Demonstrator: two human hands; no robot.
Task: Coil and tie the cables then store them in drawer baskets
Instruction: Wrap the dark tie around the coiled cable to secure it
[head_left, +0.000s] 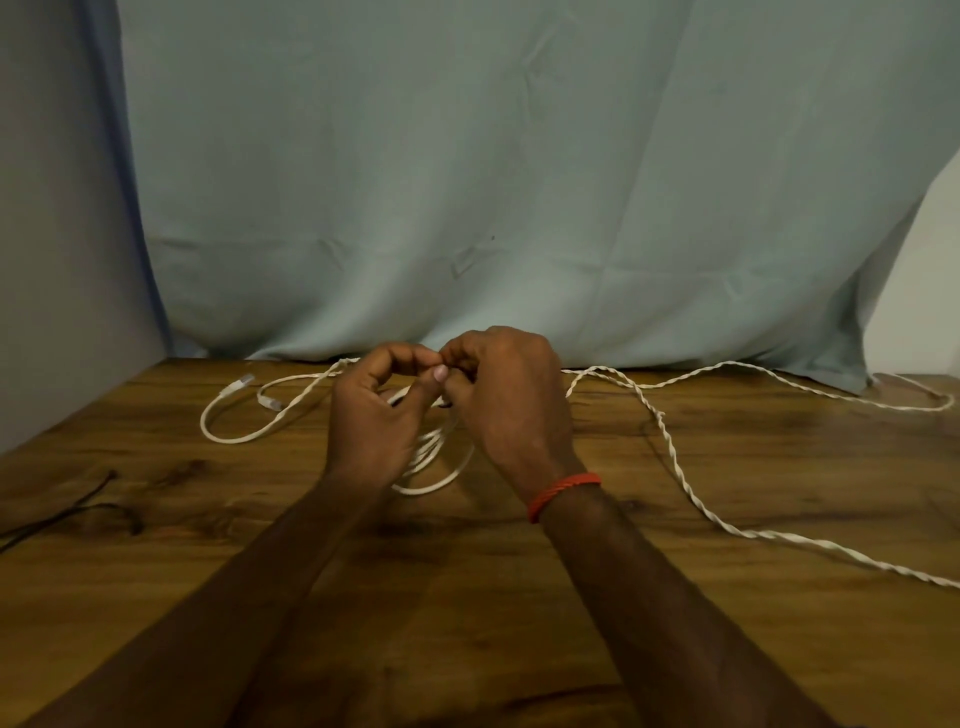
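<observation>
White cable wound into a loose coil (435, 470) lies on a brown wooden table (467, 597), its lower loops resting on the wood and its upper part rising into 2 hands that meet above it. Just left of the coil's top, the left hand (371, 421) has its fingers curled, thumb raised with the nail showing and forefinger bent over to meet the other hand. Just right of the coil's top, the right hand (511, 402) is curled tightly with its knuckles toward the camera. Both hands are together, fingertips touching, clamped on the coil's top strands; exactly what sits between the fingertips is hidden. A red band (563, 493) circles the right wrist, near the coil's right side. Left of the coil, a flat white cable (234, 439) loops across the wood and ends in 2 plugs (236, 387); whether it joins the coil cannot be told behind the left hand. Right of the coil, a twisted white cable (675, 457) runs out from behind the right hand and trails away. Far left of the coil lies a black cord (78, 512). Beyond the coil hangs a pale blue-green cloth (519, 182).
</observation>
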